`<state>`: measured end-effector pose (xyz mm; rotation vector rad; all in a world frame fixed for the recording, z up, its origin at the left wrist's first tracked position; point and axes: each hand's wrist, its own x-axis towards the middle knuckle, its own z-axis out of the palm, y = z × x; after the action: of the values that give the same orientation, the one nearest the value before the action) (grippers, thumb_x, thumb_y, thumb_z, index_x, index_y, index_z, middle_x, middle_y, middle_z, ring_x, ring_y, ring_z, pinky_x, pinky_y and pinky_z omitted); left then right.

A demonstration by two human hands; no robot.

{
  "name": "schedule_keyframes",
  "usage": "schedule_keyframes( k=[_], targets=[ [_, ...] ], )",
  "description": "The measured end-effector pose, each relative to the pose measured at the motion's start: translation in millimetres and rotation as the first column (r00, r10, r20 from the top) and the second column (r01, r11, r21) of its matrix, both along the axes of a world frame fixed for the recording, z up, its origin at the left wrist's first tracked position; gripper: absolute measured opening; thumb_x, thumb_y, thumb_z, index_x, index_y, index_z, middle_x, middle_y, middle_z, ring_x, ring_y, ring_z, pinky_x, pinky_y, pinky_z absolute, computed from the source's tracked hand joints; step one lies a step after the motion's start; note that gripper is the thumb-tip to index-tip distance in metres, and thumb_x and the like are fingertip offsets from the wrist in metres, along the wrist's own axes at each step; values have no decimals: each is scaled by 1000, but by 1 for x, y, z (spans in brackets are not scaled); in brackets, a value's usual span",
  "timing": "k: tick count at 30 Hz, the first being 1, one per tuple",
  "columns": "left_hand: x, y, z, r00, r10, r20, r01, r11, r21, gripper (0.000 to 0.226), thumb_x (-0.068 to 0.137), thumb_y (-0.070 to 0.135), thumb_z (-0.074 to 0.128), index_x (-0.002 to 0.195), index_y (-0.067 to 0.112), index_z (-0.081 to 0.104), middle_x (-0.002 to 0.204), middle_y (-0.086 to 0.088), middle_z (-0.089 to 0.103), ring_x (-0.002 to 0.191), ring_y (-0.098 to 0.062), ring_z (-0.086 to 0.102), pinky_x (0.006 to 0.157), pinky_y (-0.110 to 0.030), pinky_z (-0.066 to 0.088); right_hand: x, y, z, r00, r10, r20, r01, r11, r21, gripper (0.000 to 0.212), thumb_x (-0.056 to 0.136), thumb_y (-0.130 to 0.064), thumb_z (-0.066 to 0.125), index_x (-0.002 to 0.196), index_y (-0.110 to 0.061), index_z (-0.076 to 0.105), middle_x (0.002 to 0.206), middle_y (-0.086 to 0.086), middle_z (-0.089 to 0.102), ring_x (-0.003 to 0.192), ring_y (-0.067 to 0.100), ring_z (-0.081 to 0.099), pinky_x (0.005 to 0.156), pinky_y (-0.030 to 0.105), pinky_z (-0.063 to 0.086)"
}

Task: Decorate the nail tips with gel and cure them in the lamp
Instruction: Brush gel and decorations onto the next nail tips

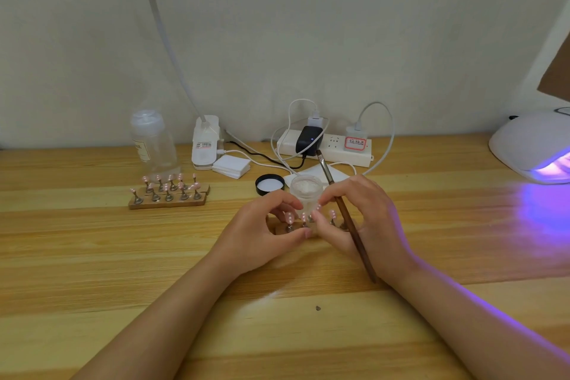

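Observation:
A small wooden stand with pink nail tips on metal pegs lies at the table's middle, partly hidden by both hands. My left hand curls round its left end, thumb along the front. My right hand holds a brown-handled brush across the palm, bristles pointing up and away, while its fingertips pinch at one nail tip. An open jar of clear gel stands just behind the stand, its black lid to the left. The white curing lamp glows purple at far right.
Two more wooden stands with several pink tips sit at left. Behind them are a clear bottle, a white clip-lamp base, white pads, a power strip with plugs and cables, and white paper.

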<state>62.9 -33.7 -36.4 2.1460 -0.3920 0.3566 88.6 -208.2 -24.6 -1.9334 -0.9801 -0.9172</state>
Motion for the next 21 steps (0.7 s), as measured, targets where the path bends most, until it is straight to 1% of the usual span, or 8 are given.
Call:
schedule_keyframes(
  k=[2,4,7,12,15,17,19,21],
  targets=[
    [-2,-2,2,997,6,72,-8,999,32,27,74,40,69,96,44,55,91,17,62,88,2,56,74,-5,39,0,1,-1,999,-8,44,9,1000,-18,18,76,-25,64,80,-7,67,75,-1,64,71,17,60,67,34,48],
    [-4,-4,4,985,-17,173,8,998,56,25,77,43,60,101,46,54,94,22,59,92,2,55,79,-8,39,-1,2,-2,997,7,77,-4,999,-37,18,78,-24,64,82,-7,67,77,1,65,71,20,61,64,38,50],
    [-4,-5,5,959,-34,282,24,999,39,18,82,33,60,100,33,61,97,13,61,95,-5,56,82,-23,47,0,4,-3,995,39,87,-35,998,-44,15,80,-20,65,85,-6,67,80,2,66,73,22,62,63,42,51],
    [-4,-5,4,927,21,375,-26,1000,6,24,76,14,66,97,26,64,92,8,62,88,-9,58,77,-30,49,0,5,-4,996,43,83,-39,998,-46,13,81,-20,66,88,-8,66,83,2,67,76,21,63,65,40,51],
    [-3,-6,5,914,50,403,-49,999,-11,26,75,11,65,98,25,63,89,7,63,85,-7,58,75,-26,49,0,7,-3,996,55,63,-53,998,-45,17,81,-27,65,96,-20,59,86,-2,67,78,18,62,68,36,50],
    [-3,-5,6,907,70,416,-57,997,-43,26,75,9,66,98,22,64,88,9,62,84,-4,58,75,-18,48,-1,8,-3,999,36,21,-36,999,-2,22,80,-32,64,99,-21,60,89,-9,64,79,15,60,70,34,50],
    [-3,-4,6,905,87,418,-57,995,-83,26,76,4,68,97,18,65,87,6,63,84,-5,58,75,-12,47,-2,6,-2,996,22,-84,-16,997,73,27,83,-35,59,100,-15,67,89,-13,62,78,12,60,69,36,51],
    [-2,-4,7,910,105,402,-65,991,-114,26,75,1,69,96,16,66,85,2,65,82,-6,59,73,-10,45,-2,3,-1,978,57,-202,-24,986,163,24,89,-37,55,100,-20,68,88,-14,66,76,4,62,70,30,52]
  ],
)
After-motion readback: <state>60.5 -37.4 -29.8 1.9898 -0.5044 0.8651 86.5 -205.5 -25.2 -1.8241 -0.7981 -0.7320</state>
